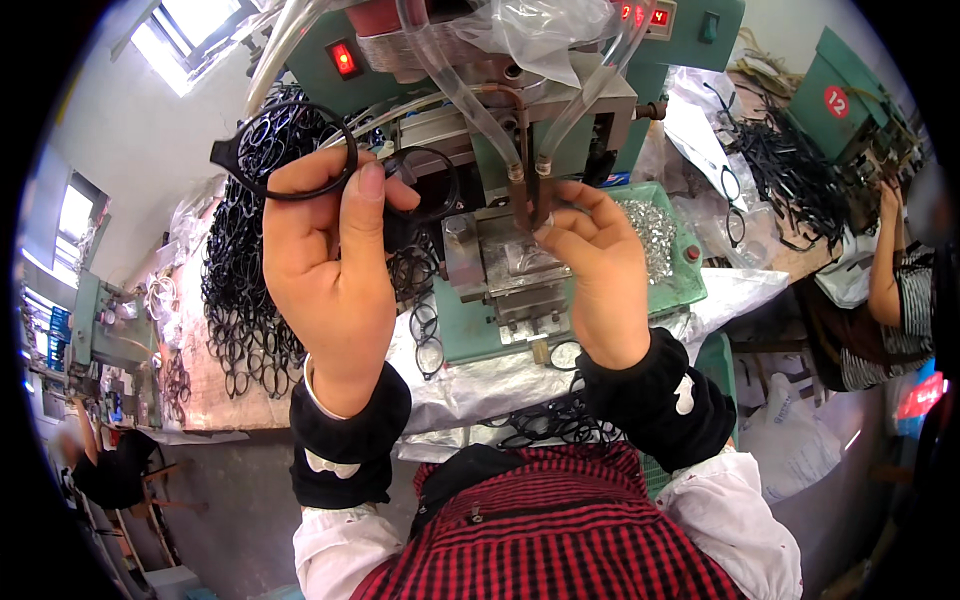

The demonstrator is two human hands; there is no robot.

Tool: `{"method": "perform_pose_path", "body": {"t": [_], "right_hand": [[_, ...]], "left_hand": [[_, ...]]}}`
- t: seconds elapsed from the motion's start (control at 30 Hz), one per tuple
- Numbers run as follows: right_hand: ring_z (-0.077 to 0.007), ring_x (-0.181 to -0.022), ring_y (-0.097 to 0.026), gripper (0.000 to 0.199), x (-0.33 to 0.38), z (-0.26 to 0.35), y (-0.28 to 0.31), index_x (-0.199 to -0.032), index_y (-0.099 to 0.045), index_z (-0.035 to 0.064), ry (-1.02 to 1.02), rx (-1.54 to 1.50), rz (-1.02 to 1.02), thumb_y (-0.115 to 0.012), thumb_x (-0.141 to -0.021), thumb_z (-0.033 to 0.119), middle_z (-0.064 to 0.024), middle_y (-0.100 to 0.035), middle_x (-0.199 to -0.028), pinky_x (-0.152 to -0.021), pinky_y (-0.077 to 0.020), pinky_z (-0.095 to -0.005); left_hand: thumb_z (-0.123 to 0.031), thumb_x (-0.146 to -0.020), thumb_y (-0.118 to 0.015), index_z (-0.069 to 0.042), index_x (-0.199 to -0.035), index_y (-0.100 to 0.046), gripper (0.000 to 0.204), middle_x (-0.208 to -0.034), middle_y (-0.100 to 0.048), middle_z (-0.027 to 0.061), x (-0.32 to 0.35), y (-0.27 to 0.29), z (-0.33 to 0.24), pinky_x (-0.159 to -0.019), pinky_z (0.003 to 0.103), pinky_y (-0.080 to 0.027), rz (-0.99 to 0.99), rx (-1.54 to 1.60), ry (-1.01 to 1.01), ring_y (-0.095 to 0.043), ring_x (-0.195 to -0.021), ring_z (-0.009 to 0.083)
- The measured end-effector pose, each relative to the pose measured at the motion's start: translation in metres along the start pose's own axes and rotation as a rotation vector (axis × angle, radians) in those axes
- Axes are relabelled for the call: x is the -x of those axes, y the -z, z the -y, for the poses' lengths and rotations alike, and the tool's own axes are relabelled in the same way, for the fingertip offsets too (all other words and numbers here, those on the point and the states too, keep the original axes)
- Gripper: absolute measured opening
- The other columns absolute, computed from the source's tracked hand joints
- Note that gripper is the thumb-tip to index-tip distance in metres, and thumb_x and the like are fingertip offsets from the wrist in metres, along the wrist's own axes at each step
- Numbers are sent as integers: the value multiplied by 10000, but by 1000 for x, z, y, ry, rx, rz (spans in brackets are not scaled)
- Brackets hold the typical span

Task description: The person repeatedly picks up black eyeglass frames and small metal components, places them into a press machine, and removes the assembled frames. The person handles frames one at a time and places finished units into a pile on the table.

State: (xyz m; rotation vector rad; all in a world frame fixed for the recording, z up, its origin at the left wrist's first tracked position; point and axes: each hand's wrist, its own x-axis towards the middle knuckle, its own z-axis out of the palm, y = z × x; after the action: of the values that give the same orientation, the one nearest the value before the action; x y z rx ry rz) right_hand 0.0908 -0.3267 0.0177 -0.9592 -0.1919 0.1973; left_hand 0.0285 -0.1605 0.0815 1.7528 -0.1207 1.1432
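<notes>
A black eyeglass frame [228, 154] is pinched at its bridge between the thumb and fingers of my left hand [335, 250]. It is raised left of the bench machine [590, 140], with one rim behind my fingers and the other toward the machine. My right hand [605, 265] is at the machine's two copper-coloured prongs [519, 195], which hang below clear tubes [470, 115]. Its thumb and forefinger are closed together beside the prong tips. What they hold, if anything, is too small to make out. Under the prongs sits a metal fixture block [515, 255].
A large heap of black eyeglass frames [240, 300] lies on the bench at left. Right of the machine stands a green tray [690, 290] of small shiny metal parts. More frames [560, 420] lie near my lap. Another person [885, 300] works at far right.
</notes>
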Motion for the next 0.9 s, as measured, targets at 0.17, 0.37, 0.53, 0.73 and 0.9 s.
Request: {"method": "perform_pose_path", "body": {"t": [0.17,0.37,0.53,0.73,0.9], "right_hand": [[-117,-934,-604,492,3,-3,3,-1307,-476,-52,-9,29,19,-630,-840,-64,-45,-654,-964,-871,-439,-243],[-113,-941,-609,456,2,-9,10,-1280,-515,-49,114,280,56,-676,-854,-21,-55,-654,-975,-860,-467,-259],[-245,-948,-654,165,-8,-5,53,-1032,-705,24,647,948,-113,-666,-872,23,-104,-698,-1000,-862,-494,-350],[-109,-891,-632,167,5,-12,162,-1054,-710,-29,217,619,-350,-684,-904,42,-56,-711,-989,-813,-479,-231],[-120,-935,-645,173,-11,-10,110,-1036,-721,-30,105,537,-241,-701,-874,29,-63,-723,-970,-832,-492,-252]], "left_hand": [[-36,-997,-591,36,-1143,-530,174,-941,-654,81,-2,-1,-9,-738,203,-472,44,60,95,-653,-826,116],[-34,-992,-593,25,-1153,-533,181,-1000,-653,90,16,8,-10,-696,200,-481,54,110,169,-662,-805,126],[-32,-990,-580,17,-1157,-514,186,-1003,-641,112,43,22,0,-701,235,-521,-24,150,199,-674,-791,161],[-69,-1004,-577,23,-1166,-535,190,-915,-686,108,9,0,-3,-739,230,-495,82,-109,-4,-669,-791,142],[33,-971,-575,37,-1160,-512,199,-1024,-649,134,25,1,0,-747,242,-535,30,183,77,-683,-805,177]]}}
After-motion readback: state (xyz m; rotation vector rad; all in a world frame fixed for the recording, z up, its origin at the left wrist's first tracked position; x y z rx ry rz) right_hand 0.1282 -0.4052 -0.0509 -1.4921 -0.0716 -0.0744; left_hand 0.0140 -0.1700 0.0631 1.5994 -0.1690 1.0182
